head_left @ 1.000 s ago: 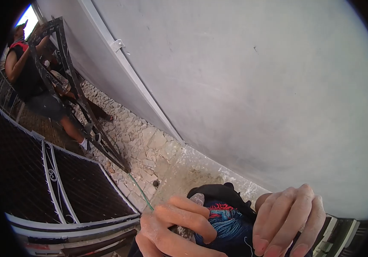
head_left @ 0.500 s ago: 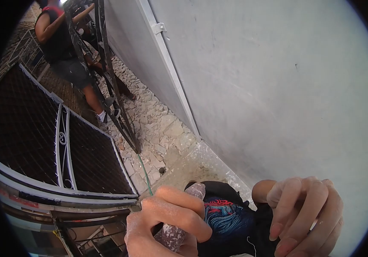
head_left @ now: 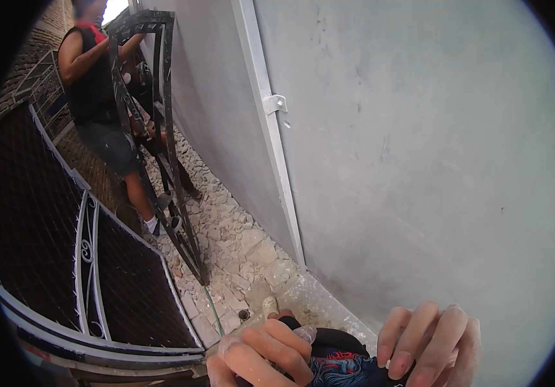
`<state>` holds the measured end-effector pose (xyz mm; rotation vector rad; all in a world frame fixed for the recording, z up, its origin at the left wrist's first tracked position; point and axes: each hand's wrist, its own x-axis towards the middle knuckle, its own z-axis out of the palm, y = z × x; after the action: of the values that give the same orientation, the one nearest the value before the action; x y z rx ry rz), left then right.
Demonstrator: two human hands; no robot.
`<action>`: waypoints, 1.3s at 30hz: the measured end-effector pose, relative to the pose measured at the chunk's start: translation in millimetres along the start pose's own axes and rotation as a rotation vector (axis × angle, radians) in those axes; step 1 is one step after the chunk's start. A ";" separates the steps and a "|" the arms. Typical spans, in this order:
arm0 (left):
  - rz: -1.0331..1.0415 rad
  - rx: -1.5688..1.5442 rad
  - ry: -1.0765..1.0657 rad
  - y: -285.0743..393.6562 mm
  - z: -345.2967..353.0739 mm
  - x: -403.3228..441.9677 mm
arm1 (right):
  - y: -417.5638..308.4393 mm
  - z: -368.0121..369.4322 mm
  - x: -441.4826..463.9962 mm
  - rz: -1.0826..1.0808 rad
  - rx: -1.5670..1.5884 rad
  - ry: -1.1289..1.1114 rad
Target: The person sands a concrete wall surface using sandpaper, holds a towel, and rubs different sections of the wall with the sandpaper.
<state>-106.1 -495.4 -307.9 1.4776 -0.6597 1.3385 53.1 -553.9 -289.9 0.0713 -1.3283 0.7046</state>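
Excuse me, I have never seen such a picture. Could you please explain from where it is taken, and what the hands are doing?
There is no machine here. A person wears a camera on the head, looking forward and down, so their own bare hands appear at the bottom. The left hand is curled around a speckled object, mostly hidden, so I cannot say what it is. The right hand has bent fingers; whether it holds anything is unclear. Between the hands is dark cloth with a blue and red pattern. Beyond, rubble lies beside a grey wall, and another person stands by a dark metal frame.
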 end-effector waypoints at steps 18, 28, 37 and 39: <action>-0.563 0.253 0.723 -51.2 -348.8 8.2 | 347.1 -37.9 81.5 0.891 -0.732 0.297; -0.607 0.654 0.792 -73.9 -436.9 71.1 | 352.9 -101.6 151.9 0.049 -1.516 0.514; 0.069 1.303 0.406 -161.7 -547.2 191.4 | 379.4 -162.5 192.3 -0.361 -1.762 0.353; 0.064 1.233 0.364 -171.8 -539.0 206.7 | 377.7 -169.8 185.8 -0.332 -1.728 0.337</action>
<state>-122.4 100.6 -222.3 2.0147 0.4976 2.1497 20.4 -101.2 -296.3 -1.1266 -1.1656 -0.8185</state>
